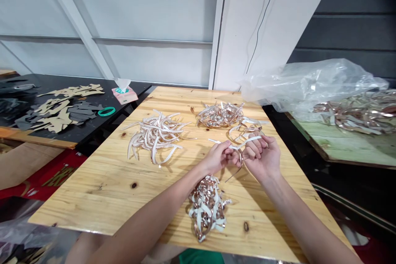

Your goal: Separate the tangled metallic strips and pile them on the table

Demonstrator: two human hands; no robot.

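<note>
Over the middle of a wooden table (102, 181), my left hand (219, 156) pinches a narrow strip (250, 140), white on one side and shiny rose-gold on the other. My right hand (262, 156) has its fingers curled round the same strip, whose end bends over the knuckles. A rose-gold length curls down between the hands. Just beyond them lie loose strips (235, 134) and a tangled shiny pile (220, 114). Nearer me, below my left wrist, is a heap of short crinkled pieces (208, 208). To the left sits a pile of pale curved strips (156, 134).
On the black table (89, 132) at left are beige cut scraps (57, 117), grey scraps (82, 111), a green tape ring (106, 111) and a tissue pack (125, 94). At right, clear plastic (309, 84) and more shiny strips (355, 117) lie on a greenish board (328, 144).
</note>
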